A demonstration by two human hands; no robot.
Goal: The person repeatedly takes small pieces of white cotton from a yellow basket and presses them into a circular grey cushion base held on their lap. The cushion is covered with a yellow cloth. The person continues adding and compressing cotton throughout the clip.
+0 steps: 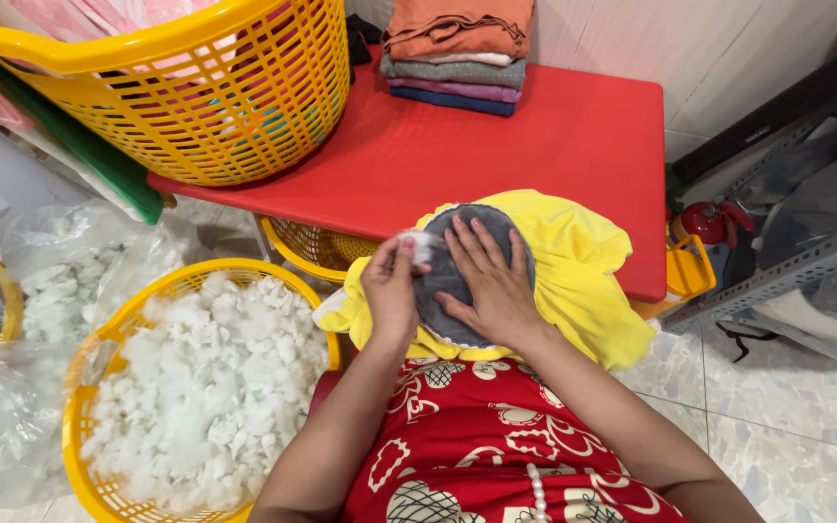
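Observation:
A yellow fabric piece (573, 261) with a round grey patch (441, 274) lies on the near edge of the red table (496, 145) and over my lap. My right hand (489, 281) rests flat on the grey patch. My left hand (391, 288) pinches a small tuft of white stuffing (422, 246) at the patch's upper left edge.
A yellow basket of white stuffing (201, 383) stands at my left, with clear plastic bags of more stuffing (65, 276) beside it. A big yellow laundry basket (196, 82) and a stack of folded cloths (457, 53) sit on the table. Metal shelving (787, 271) is at right.

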